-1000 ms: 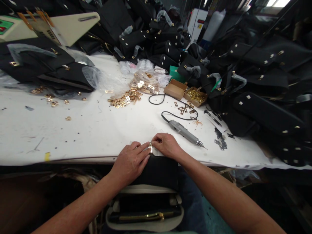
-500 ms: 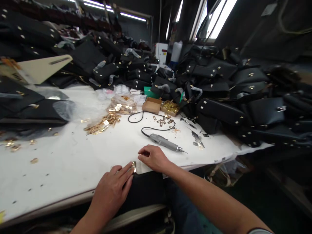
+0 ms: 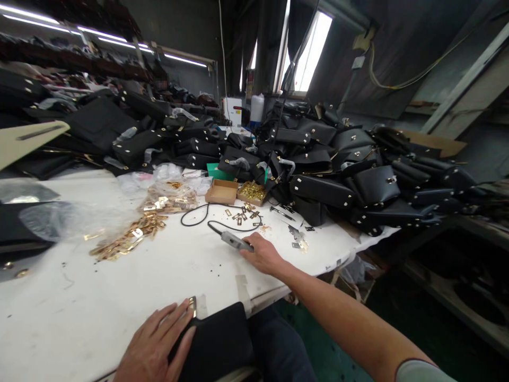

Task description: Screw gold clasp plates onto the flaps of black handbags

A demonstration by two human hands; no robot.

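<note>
Open tabletop (image 3: 159, 276) between left hand (image 3: 157, 339) and right hand (image 3: 261, 254) — passable; looped cable (image 3: 213, 228) and brown box (image 3: 219, 198) obstruct beyond.

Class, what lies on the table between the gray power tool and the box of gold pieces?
In the head view, the tool's black cord and several small scattered metal plates lie between the gray power tool and the box of gold pieces.

I count one electric driver (image 3: 234, 241) in my right grip (image 3: 263, 254), one cord (image 3: 214, 228) on it, and one gold clasp (image 3: 192, 304) and one black flap (image 3: 220, 342) at my left grip (image 3: 154, 342). One counter (image 3: 151, 281) carries two small cardboard boxes (image 3: 221, 191). Gold plates (image 3: 129, 239) and black bags (image 3: 322, 192) I can't number: both lie in heaps, many overlapping.
</note>
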